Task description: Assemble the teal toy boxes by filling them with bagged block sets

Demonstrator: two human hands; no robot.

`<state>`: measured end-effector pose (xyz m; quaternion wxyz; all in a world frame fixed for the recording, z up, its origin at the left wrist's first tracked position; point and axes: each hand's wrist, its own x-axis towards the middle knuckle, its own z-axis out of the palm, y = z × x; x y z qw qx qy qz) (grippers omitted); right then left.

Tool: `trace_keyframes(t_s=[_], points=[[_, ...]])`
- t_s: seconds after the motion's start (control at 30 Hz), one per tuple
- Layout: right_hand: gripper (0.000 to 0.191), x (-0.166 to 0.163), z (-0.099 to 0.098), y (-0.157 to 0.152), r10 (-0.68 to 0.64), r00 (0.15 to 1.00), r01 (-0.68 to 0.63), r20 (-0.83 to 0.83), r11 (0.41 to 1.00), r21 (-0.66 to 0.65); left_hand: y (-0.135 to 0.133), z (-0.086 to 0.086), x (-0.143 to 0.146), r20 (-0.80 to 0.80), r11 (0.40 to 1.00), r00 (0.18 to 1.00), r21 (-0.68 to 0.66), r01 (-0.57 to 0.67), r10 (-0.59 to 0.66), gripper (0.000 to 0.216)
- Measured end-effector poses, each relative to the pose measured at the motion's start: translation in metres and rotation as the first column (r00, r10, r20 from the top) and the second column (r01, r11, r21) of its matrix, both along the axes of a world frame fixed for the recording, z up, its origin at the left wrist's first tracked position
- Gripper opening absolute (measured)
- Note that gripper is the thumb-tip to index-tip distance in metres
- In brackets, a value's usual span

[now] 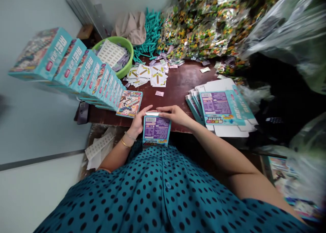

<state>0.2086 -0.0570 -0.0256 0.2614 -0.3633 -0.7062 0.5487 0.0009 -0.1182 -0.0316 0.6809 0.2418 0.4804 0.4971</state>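
Fingers (147,110) of the left hand (138,123) curl over the top left corner of a box (156,130) and grasp it, the palm against its left side. Fingers (163,108) of the right hand (176,114) lie stretched along the box's top edge from the right, tips nearly meeting the left ones over a white flap. The right thumb is hidden, so I cannot tell whether that hand clamps the box or only presses on it. The box stands upright under both sets of fingers, at the near edge of the worktop (178,85), its purple printed face turned to the person's body.

Just left of the left fingers a second box (129,103) lies flat. Beyond it a row of boxes (84,70) leans in a line, running away to the far left. Right of the right fingers, near but apart, sits a stack of flat cartons (221,108). Ahead of the fingers, small packets (150,75) are spread out, with a green bowl (128,58) to their left. Farther ahead and to the right, a heap of bags (203,22) rises.
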Motion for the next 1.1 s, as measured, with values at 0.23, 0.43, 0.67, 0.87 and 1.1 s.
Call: trace_keyframes(t_s=[0.23,0.43,0.67,0.87,1.1], points=[[0.023,-0.001,-0.008,0.002,-0.121,0.981,0.112,0.154,0.992,0.064,-0.005,-0.017,0.015,-0.052,0.982,0.996,0.176,-0.067,0.077,0.047],[0.035,0.011,-0.021,-0.007,0.009,0.984,-0.063,0.177,0.951,0.304,-0.017,-0.035,0.017,-0.186,0.924,0.956,0.353,-0.150,0.226,0.034],[0.039,0.026,-0.024,-0.008,0.105,0.976,-0.178,0.192,0.891,0.417,-0.024,-0.042,0.016,-0.312,0.879,0.928,0.476,-0.034,0.205,0.048],[0.036,0.020,-0.021,-0.019,0.091,0.948,-0.262,0.305,0.767,0.586,-0.025,-0.050,0.008,-0.539,0.834,0.812,0.538,0.126,0.225,0.043],[0.049,0.022,-0.034,-0.048,-0.008,0.999,0.020,-0.054,0.977,0.212,-0.022,-0.035,0.000,-0.483,0.817,0.799,0.577,-0.017,0.357,0.023]])
